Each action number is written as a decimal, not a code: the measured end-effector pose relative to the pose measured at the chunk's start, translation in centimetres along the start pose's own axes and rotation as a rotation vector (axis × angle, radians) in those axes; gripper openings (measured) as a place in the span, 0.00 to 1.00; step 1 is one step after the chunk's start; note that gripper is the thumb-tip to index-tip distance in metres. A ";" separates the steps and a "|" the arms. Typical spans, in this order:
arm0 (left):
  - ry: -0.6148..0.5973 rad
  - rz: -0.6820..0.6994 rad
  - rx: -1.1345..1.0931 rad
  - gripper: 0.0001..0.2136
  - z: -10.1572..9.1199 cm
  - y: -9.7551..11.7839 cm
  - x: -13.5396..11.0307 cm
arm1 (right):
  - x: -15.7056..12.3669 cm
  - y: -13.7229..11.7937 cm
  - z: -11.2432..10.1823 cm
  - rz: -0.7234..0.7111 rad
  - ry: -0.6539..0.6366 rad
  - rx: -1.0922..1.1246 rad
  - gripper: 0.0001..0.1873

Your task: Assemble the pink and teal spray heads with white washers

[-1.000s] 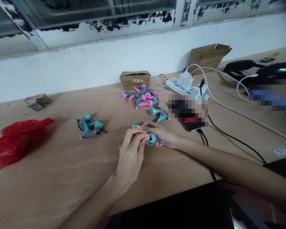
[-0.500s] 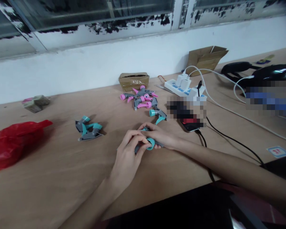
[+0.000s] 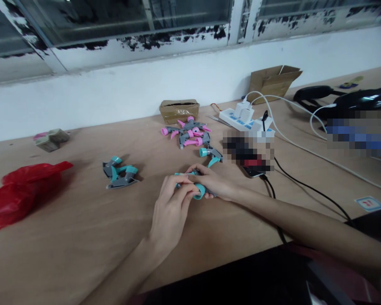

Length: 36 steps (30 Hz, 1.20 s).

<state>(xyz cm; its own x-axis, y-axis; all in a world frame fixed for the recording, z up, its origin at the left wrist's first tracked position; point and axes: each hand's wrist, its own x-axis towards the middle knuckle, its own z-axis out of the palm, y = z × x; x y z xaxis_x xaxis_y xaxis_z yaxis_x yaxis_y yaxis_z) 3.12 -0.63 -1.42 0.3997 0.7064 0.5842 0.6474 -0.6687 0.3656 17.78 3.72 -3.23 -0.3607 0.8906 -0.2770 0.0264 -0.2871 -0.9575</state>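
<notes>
Near the table's front edge, both hands are closed around a grey and teal trigger sprayer head. The thumb and fingertips of my left hand pinch at its teal collar. Wrapped round the grey body from the other side is my right hand. Much of the sprayer is hidden by my fingers. Just beyond my right hand lies a single teal-collared sprayer head. To the left, teal and grey sprayer heads lie together. Further back is a pile of several pink and grey sprayer heads.
A small cardboard box stands by the wall, with a larger open carton right of it. The white power strip carries plugs and trailing cables. A phone lies to the right, and a red plastic bag at far left.
The sprayer head has turned slightly in my hands: a teal part now shows beyond my left fingers, and the grey part below them is hidden. The view has shifted a little.
</notes>
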 end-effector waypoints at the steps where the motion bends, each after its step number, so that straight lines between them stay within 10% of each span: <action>1: 0.001 0.006 -0.009 0.06 0.0 0.1 0.0 | -0.1 0.0 -0.1 0.000 -0.012 0.007 0.14; 10: -0.020 -0.035 -0.221 0.06 -0.9 1.2 -0.2 | -0.3 -0.7 -2.1 -0.008 -0.048 0.116 0.16; 17: 0.053 -0.316 -0.429 0.07 -0.4 0.1 -0.9 | -0.3 -0.6 -1.9 0.025 -0.085 0.105 0.17; 36: 0.111 -0.539 -0.232 0.11 -1.0 -6.3 1.2 | -1.0 -0.9 -1.7 0.053 -0.067 0.004 0.21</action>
<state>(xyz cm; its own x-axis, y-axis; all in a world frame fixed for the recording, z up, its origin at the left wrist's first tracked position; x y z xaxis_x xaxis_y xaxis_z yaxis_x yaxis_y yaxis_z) -1.16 4.19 -2.32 -0.0243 0.9399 0.3406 0.5767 -0.2651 0.7728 19.70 3.67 -2.22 -0.4206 0.8486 -0.3211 0.0436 -0.3346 -0.9414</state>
